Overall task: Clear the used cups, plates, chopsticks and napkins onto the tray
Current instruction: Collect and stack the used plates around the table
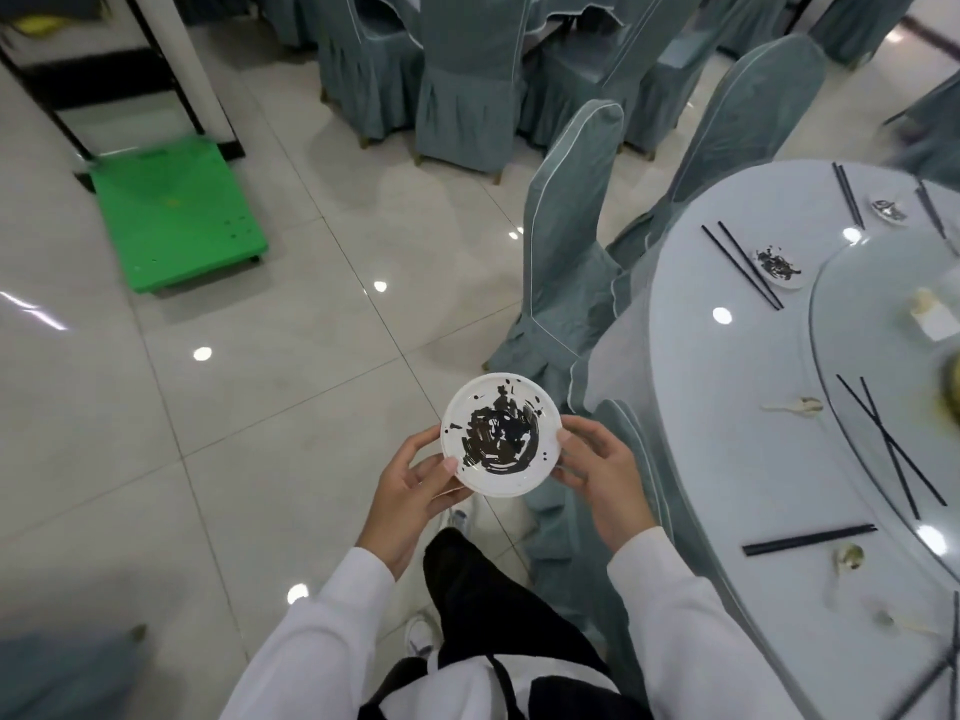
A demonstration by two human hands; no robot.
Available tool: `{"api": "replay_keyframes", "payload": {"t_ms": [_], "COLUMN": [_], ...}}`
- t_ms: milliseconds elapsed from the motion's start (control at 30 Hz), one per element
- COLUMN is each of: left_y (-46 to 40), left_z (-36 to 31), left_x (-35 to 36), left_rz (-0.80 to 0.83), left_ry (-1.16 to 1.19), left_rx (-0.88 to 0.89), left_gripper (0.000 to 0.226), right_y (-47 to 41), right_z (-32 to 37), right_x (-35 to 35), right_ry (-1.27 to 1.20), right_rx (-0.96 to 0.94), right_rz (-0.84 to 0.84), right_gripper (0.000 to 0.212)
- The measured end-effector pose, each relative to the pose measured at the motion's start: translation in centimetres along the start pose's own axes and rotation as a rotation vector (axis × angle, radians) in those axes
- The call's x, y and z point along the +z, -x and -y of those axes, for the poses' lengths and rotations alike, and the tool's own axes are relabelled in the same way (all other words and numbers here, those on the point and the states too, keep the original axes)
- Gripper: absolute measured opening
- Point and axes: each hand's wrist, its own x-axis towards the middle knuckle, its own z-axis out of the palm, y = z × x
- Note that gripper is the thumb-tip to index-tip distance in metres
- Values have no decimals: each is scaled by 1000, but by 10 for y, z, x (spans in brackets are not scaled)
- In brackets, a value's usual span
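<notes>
Both hands, left hand [415, 483] and right hand [597, 467], are pinching the stained plate [501, 441] by its rim, out over the floor beside the surface [727, 459]. It is being carried off; next comes finding the tray, not visible.

A small round white plate [501, 434] carries a dark brown, nearly black smear of sauce swirled at its middle, with scattered specks toward the rim. The sleeves [332, 636] are white; the trousers [478, 600] are black. A flat plastic cart [176, 220] is bright green against glossy pale grey floor tiles [260, 381] with thin dark joints. Fabric chair covers [566, 241] are muted grey-green with pale piping. The round table [737, 459] wears a pale blue-grey cloth. On it lie black chopsticks [740, 265] and two more white plates [779, 267] with dark smears.
</notes>
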Motion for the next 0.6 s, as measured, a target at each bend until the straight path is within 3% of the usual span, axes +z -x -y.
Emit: {"api": "replay_keyframes", "payload": {"t_ms": [433,600], "left_y": [-171,-225], "left_z": [-89,-107], "left_x": [57,95], "left_rz": [48,95], "left_ry": [-145,-240], "left_rx": [-66,-103], "left_gripper": [37,37], "right_y": [-160,-191], "right_z": [76,103], "right_x": [16,-3], "right_ry": [-94,-136], "right_rx": [-42,-78], "right_rz": [3,-78], "right_gripper": [28,28]}}
